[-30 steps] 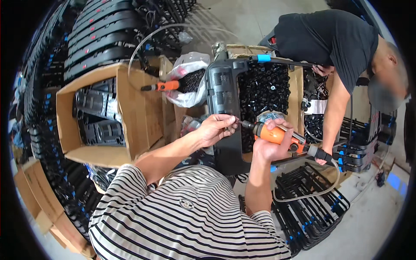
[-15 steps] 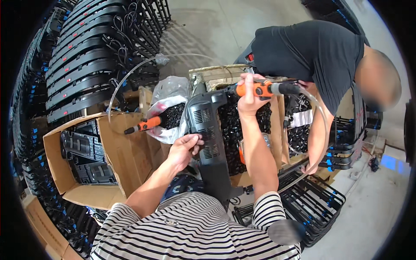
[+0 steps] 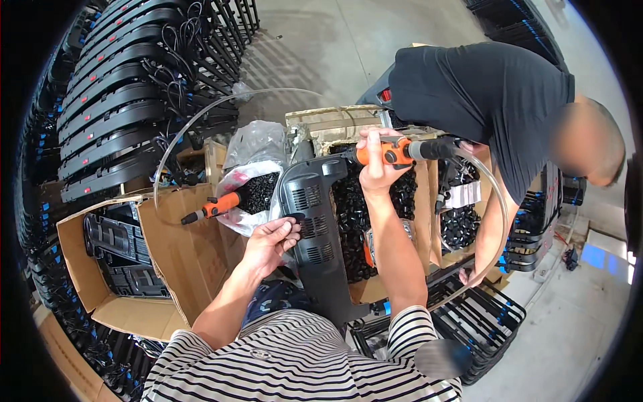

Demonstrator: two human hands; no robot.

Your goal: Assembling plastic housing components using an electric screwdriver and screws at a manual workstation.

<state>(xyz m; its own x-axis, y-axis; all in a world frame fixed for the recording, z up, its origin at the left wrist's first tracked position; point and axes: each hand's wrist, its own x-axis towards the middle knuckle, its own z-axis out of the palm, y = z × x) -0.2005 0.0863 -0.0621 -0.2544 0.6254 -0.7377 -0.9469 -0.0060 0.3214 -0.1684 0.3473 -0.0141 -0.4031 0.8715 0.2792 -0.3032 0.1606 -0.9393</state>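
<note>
A long black plastic housing (image 3: 321, 275) with slotted vents lies lengthwise in front of me. My right hand (image 3: 376, 167) is wrapped around an orange power screwdriver (image 3: 385, 154), held sideways so that its tip points left, at the housing's far end. From the tool's rear, a clear hose (image 3: 501, 208) curves down past a co-worker's arm. Beside the vents, on the housing's left edge, my left hand (image 3: 271, 242) is closed in a pinch. Whatever its fingertips hold is too small to make out.
A second orange screwdriver (image 3: 213, 206) hangs at left by a bag of small black parts (image 3: 260, 193). Left stands a carton (image 3: 184, 248) with black housings. Boxes of black parts (image 3: 358, 201) lie beyond my right arm. A co-worker (image 3: 469, 87) bends over at right; black frames (image 3: 110, 120) are stacked far left.
The whole view has shifted slightly left and down. Against the housing, both hands and the screwdriver keep nearly the same places.
</note>
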